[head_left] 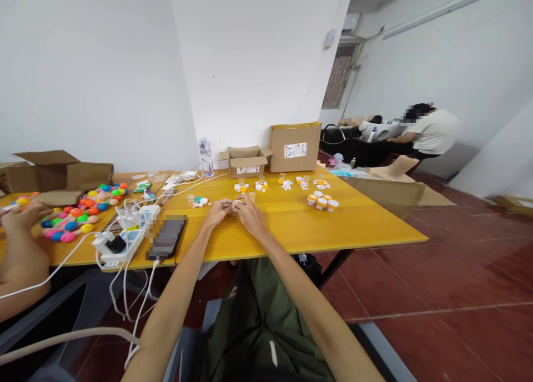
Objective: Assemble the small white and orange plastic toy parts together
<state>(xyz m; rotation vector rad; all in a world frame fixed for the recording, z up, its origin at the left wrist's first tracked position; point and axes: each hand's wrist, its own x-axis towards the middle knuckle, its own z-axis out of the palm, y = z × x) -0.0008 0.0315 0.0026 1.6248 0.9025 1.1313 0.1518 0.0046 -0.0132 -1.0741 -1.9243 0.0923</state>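
Note:
Above the near part of the yellow table, my left hand [218,211] and my right hand [251,215] come together, fingers closed. Between their fingertips is a small white piece [236,204], too small to make out its kind. A small clear cup [252,197] stands just behind my right hand. To the left of my hands lies a group of small white and teal parts [200,202] by another clear cup [190,199]. Farther back are small piles of white and orange parts [261,186]. Several white-lidded orange jars [321,201] stand clustered on the right.
A phone [167,236] and a power strip [127,240] with cables lie left. Beyond them, another person's hand [25,215] is near colourful balls [77,212]. Cardboard boxes [295,149] and a water bottle [205,157] stand at the back. Another person [433,129] sits far right.

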